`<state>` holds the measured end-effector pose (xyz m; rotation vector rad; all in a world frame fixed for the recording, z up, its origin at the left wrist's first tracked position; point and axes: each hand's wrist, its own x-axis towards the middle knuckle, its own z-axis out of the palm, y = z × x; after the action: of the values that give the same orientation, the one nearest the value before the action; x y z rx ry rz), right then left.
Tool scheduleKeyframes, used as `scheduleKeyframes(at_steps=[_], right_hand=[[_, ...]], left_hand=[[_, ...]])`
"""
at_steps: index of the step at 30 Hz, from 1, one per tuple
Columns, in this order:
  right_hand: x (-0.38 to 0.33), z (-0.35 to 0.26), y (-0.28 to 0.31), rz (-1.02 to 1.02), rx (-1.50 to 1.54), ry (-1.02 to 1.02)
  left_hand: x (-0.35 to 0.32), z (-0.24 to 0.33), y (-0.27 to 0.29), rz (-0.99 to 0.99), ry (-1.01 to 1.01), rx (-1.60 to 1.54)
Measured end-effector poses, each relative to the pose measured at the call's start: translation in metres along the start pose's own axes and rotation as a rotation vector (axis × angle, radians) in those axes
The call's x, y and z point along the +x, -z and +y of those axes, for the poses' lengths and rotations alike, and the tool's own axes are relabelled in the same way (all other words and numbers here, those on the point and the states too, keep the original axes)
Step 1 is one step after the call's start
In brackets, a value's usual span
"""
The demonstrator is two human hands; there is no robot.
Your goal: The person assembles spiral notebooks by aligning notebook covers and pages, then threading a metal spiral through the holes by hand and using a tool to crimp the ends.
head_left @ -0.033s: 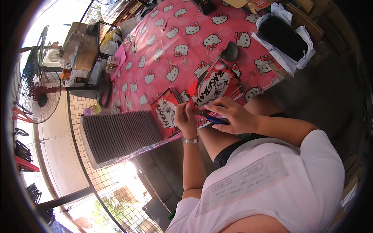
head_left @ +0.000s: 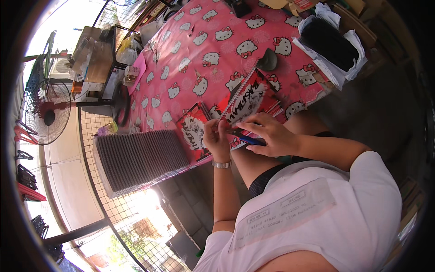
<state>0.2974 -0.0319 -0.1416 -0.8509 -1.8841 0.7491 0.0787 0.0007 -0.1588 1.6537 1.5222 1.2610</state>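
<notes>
My left hand point(head_left: 216, 139), with a metal watch on its wrist, is closed in a pinch at the near end of the wire binding of a red, black and white notebook point(head_left: 250, 103). My right hand point(head_left: 270, 135) is wrapped round blue-handled pliers point(head_left: 251, 140), whose jaws point toward the left fingertips. Fingers hide the exact spot where the jaws meet the wire. The notebook lies tilted over other red notebooks. Left of my left hand rests a second pile of similar notebooks point(head_left: 191, 129).
A pink tablecloth point(head_left: 183, 90) with cat faces covers the table. A tall stack of black wire coils point(head_left: 142, 161) stands at its near left edge. Black coils in white paper point(head_left: 326, 44) lie at the right. A dark rounded object point(head_left: 268, 60) sits beyond the notebooks. A fan point(head_left: 49, 115) stands far left.
The notebook has turned slightly, and more of its wire-bound edge shows, running down to my left fingertips. Both hands have barely moved.
</notes>
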Motion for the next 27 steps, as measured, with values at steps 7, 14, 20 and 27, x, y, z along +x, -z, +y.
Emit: scheduleKeyframes(at_steps=[7,14,20,27], right_hand=[[0.007,-0.003,-0.005,0.019,-0.082,-0.001],[0.014,-0.005,-0.008,-0.008,-0.214,0.024],[0.014,-0.008,-0.010,-0.012,-0.311,0.042],[0.017,-0.007,-0.015,-0.003,-0.392,0.053]], left_hand=[[-0.002,-0.019,0.006,-0.028,0.104,-0.180],[-0.001,-0.017,-0.006,0.117,-0.071,-0.081],[-0.005,-0.014,-0.014,0.200,-0.125,0.023],[-0.008,-0.021,-0.006,0.100,0.016,-0.187]])
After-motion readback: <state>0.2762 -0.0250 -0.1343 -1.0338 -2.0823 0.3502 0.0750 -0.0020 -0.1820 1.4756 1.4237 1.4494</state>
